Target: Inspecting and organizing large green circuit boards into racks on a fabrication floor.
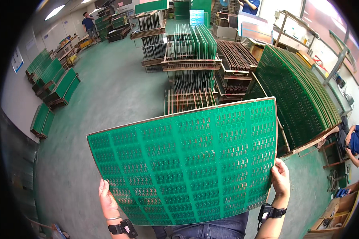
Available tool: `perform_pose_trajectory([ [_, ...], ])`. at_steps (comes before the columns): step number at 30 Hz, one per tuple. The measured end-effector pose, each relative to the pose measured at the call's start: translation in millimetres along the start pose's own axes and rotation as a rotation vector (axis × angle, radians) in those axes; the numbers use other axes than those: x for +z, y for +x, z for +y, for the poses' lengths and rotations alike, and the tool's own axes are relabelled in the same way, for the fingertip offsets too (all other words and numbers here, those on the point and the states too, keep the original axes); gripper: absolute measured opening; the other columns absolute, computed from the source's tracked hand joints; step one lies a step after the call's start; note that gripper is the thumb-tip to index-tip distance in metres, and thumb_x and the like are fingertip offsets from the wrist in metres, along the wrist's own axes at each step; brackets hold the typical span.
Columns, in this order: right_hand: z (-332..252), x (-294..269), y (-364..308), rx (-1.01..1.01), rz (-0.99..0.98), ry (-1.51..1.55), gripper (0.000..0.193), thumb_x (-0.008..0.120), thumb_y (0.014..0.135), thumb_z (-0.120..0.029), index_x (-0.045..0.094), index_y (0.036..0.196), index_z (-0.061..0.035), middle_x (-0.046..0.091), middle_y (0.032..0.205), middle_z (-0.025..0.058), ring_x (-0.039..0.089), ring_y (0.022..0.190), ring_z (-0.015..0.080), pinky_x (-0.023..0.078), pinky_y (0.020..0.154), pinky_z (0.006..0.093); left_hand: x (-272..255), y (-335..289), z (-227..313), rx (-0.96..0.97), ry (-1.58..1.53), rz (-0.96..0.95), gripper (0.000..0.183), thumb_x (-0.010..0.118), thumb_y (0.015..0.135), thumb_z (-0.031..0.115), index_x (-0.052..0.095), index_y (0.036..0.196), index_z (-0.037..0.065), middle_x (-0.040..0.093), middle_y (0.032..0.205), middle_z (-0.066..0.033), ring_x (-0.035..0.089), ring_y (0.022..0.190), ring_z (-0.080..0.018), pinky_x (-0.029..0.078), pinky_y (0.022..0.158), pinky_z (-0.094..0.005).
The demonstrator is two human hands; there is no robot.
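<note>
A large green circuit board panel [187, 167], covered in rows of small repeated copper patterns, is held up in front of my body, tilted so its face shows. Its left edge is pinched in my left hand [107, 199], thumb on the face and the other fingers mostly behind. On the opposite edge, my right hand [281, 177] grips low down, with fingers curled around the border. The panel's upper right corner comes close to a rack of similar green panels [295, 91]. Both wrists wear black straps with small devices.
Ahead stand stacked racks of upright panels [193, 44] and a rack of brown-edged boards [235, 55]. More green panels [52, 79] lean along the left wall. A seated person [353, 141] is at right beside a wooden shelf [339, 209]; other people stand farther back.
</note>
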State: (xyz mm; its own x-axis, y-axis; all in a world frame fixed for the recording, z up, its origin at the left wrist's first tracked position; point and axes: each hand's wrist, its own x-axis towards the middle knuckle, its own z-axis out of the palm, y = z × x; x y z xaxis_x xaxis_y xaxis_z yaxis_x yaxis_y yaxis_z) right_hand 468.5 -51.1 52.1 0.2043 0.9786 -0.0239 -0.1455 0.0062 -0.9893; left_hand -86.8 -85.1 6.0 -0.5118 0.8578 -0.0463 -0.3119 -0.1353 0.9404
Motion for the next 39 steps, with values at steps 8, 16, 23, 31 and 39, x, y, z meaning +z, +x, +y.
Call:
perform_pose_trajectory([
  [8,-3,-18,27,-0.199,0.072,0.042,0.033,0.055,0.091,-0.009,0.047,0.122,-0.0048,0.055,0.119,0.0057,0.052,0.109,0.0138,0.043,0.092,0.0274,39,11,40,0.32,-0.178,-0.167,0.021,0.052,0.092,0.012,0.048,0.112,0.006,0.056,0.114,-0.0052,0.051,0.11,-0.0174,0.039,0.097,-0.0327],
  [16,52,-58,85,-0.374,-0.11,0.689,0.029,0.044,0.097,-0.027,0.052,0.119,-0.0089,0.052,0.127,0.0093,0.047,0.117,0.0181,0.038,0.1,0.0369,35,42,42,-0.011,-0.538,-0.629,0.052,0.046,0.094,0.029,0.033,0.138,0.005,0.045,0.135,-0.0113,0.043,0.123,-0.0209,0.034,0.105,-0.0341],
  [23,94,-72,107,-0.258,-0.098,0.621,0.032,0.043,0.097,-0.028,0.052,0.12,-0.0075,0.051,0.129,0.0104,0.046,0.118,0.0199,0.037,0.101,0.0386,95,-16,52,-0.076,-0.275,-0.256,0.05,0.028,0.101,0.035,0.035,0.137,0.001,0.05,0.13,-0.0107,0.055,0.107,-0.0172,0.046,0.089,-0.0285],
  [31,155,-62,62,-0.123,-0.139,0.528,0.035,0.042,0.098,-0.03,0.052,0.121,-0.0058,0.049,0.132,0.0117,0.045,0.12,0.0219,0.036,0.102,0.0405,104,-27,29,-0.208,-0.252,-0.24,0.045,0.044,0.097,0.017,0.035,0.136,-0.003,0.051,0.127,-0.0082,0.05,0.112,-0.0134,0.04,0.093,-0.0251],
  [39,89,-4,29,-0.024,-0.288,1.091,0.043,0.04,0.098,-0.032,0.048,0.126,-0.0002,0.047,0.134,0.0149,0.045,0.121,0.0282,0.035,0.103,0.0448,112,-33,29,-0.099,-0.252,-0.269,0.039,0.046,0.097,0.017,0.039,0.133,0.003,0.054,0.117,-0.0038,0.052,0.102,-0.01,0.043,0.089,-0.0252],
])
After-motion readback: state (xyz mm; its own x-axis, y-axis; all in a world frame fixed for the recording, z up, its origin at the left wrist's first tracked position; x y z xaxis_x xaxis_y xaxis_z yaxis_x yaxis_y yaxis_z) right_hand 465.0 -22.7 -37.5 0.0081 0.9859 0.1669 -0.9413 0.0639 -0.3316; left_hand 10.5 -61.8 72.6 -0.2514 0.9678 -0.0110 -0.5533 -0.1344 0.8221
